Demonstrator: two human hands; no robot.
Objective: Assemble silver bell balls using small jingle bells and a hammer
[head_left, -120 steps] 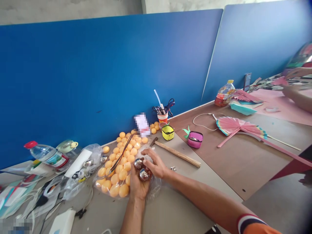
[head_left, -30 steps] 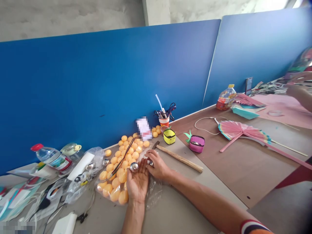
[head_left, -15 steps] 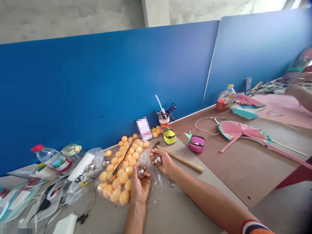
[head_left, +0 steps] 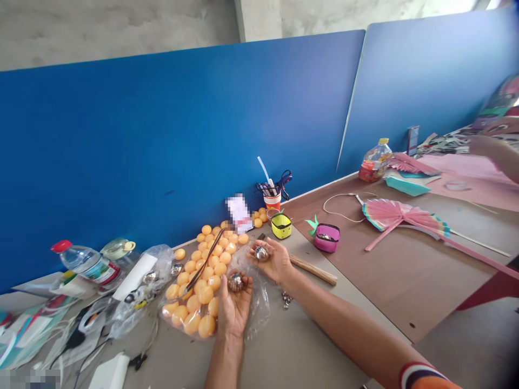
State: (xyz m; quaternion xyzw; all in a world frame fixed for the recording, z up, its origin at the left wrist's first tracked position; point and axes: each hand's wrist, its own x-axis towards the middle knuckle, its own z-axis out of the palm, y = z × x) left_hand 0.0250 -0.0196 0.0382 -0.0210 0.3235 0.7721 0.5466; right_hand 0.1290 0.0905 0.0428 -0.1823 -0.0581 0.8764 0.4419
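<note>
In my left hand (head_left: 235,310), palm up, a shiny silver metal ball (head_left: 235,281) rests against the curled fingers. My right hand (head_left: 279,263), just beyond and to the right, cradles a second silver ball (head_left: 261,253) on its fingers. The two hands are apart, above a clear plastic bag (head_left: 259,302). Orange table tennis balls (head_left: 206,295) fill the bag beside my left hand. Behind my right wrist lies a hammer with a wooden handle (head_left: 312,269), its head partly hidden by the fingers. Small metal bits (head_left: 286,300) lie below my right forearm.
A yellow pouch (head_left: 281,226), a purple pouch (head_left: 327,237) and a cup of tools (head_left: 272,202) stand behind. Bottles (head_left: 91,267), wires and plastic clutter the left. Pink paper fans (head_left: 401,213) lie right, near another person's arm (head_left: 497,154). A blue partition (head_left: 182,140) borders the table.
My right hand has turned its palm upward and its fingers have loosened, showing more of its ball. The left fingers have spread slightly around theirs. More of the small metal bits shows.
</note>
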